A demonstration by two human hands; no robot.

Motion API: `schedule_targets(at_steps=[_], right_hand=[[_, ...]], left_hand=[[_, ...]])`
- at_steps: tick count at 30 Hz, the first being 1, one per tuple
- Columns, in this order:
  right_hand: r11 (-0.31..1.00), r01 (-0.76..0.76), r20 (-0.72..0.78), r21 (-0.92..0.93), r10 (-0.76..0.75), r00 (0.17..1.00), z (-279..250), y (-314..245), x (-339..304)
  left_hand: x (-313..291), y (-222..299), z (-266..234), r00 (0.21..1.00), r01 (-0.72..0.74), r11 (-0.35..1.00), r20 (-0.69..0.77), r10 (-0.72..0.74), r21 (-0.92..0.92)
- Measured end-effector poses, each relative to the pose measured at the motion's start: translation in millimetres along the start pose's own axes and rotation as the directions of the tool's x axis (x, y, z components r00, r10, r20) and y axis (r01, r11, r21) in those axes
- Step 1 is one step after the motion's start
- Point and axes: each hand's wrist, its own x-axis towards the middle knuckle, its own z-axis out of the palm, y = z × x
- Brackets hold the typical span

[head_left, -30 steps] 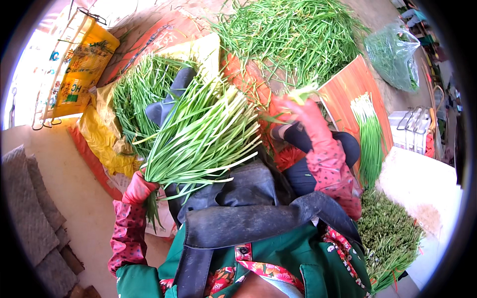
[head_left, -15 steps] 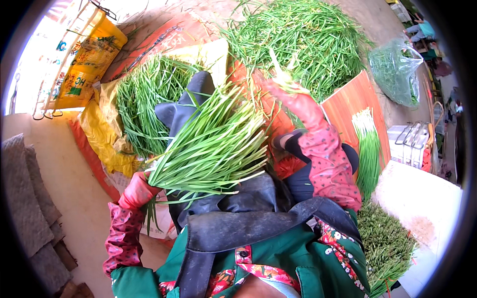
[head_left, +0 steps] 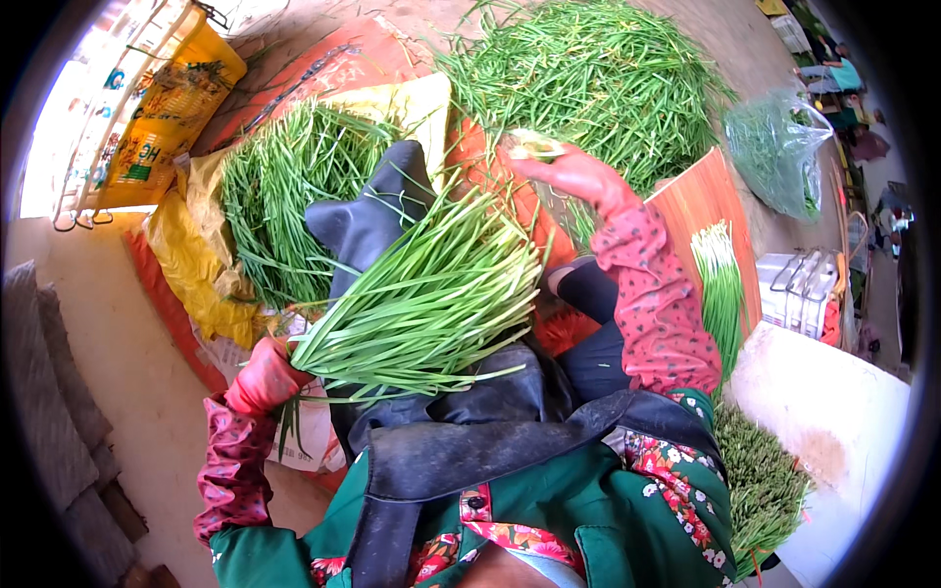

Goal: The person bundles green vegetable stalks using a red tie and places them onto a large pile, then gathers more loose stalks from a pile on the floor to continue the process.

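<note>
My left hand, in a red rubber glove, is closed round the leaf ends of a large bunch of green garlic chives. The bunch fans out across my lap, its pale stem ends to the right. Beyond those ends is my right hand, gloved the same way, its fingers closed on a small wad of pale, yellowish chive scraps. Part of that wad is hidden by the glove. A dark rubber boot shows behind the bunch.
A big heap of loose chives lies ahead, and another pile rests on yellow sacking at left. On a reddish board at right lies a neat bundle. Around stand a yellow-sided crate, a clear bag and a white board.
My right hand has shifted slightly and is sharper now; the pale strands that stood up from it lie lower. My left hand and the bunch have hardly moved.
</note>
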Motion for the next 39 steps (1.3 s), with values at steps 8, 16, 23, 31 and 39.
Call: schedule_targets(at_steps=[8,16,23,31,39], right_hand=[[0.955,-0.072,0.224,-0.287,0.14,0.965,99,-63,8],[0.534,-0.311,-0.212,-0.787,0.238,0.948,-13,61,-48],[0.903,0.424,0.273,-0.066,-0.393,0.878,108,-159,-32],[0.917,-0.373,0.834,0.137,0.096,0.544,121,-10,-95],[0.945,0.158,0.16,0.286,-0.21,0.965,80,28,-115]], left_hand=[[5,51,-17,0.982,-0.155,0.911,-0.042,0.184,0.382],[-6,28,-8,0.987,-0.076,0.931,-0.104,0.121,0.358],[11,132,-8,0.926,-0.347,0.465,0.22,0.307,0.814],[-12,78,-25,0.968,-0.209,0.801,0.235,0.088,0.561],[-7,-27,3,0.972,0.13,0.966,0.22,-0.08,-0.222]])
